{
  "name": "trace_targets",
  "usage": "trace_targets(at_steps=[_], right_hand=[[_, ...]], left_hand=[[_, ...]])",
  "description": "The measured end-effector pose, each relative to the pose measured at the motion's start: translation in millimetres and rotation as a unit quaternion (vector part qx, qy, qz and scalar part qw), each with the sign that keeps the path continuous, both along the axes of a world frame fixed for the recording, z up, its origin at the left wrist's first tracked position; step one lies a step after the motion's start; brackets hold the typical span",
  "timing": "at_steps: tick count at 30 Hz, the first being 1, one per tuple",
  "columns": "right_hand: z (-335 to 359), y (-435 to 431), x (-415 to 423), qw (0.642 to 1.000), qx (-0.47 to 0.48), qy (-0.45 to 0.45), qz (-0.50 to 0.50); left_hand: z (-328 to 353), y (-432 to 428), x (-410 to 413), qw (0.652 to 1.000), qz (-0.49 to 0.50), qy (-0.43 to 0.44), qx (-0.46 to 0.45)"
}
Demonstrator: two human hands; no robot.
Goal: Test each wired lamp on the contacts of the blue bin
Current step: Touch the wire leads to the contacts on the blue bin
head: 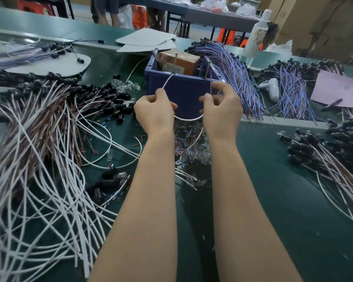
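pinching white wire (189, 119) ends, left hand (154, 112) and right hand (222, 110) hovered before blue bin (183, 92), fingers curled, forearms outstretched.

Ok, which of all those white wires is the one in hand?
The white wire looped between the left hand and right hand, arcing up to the rim of the blue bin; the others lie loose.

The left forearm (145, 200) and the right forearm (245, 200) are both bare along all of their visible length, from the lower edge of the view up to the wrists, where they narrow. The left hand (155, 112) and the right hand (222, 111) are bare too. The right hand's thumbnail (207, 96) is short and plain.
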State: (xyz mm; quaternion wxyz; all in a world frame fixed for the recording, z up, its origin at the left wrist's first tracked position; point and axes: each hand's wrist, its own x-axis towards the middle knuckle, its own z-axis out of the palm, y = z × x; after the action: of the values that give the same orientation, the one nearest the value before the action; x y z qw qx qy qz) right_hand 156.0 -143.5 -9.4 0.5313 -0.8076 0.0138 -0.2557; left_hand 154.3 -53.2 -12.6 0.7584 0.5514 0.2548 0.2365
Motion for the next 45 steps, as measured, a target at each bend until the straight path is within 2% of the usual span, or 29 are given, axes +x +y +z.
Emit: trace_targets(at_steps=[6, 15, 45], right_hand=[[-1.5, -1.5, 1.8, 1.000, 0.009, 0.001, -0.011], [-4.0, -0.9, 3.5, 1.000, 0.010, 0.003, -0.003], [-0.8, 1.8, 1.1, 1.000, 0.017, 0.001, 0.018]], left_hand=[[-0.8, -5.3, -0.7, 0.998, 0.057, -0.037, 0.015], [-3.3, -5.9, 2.1, 0.995, 0.045, -0.049, 0.073], [-4.8, -3.4, 3.8, 0.996, 0.044, -0.043, 0.065]])
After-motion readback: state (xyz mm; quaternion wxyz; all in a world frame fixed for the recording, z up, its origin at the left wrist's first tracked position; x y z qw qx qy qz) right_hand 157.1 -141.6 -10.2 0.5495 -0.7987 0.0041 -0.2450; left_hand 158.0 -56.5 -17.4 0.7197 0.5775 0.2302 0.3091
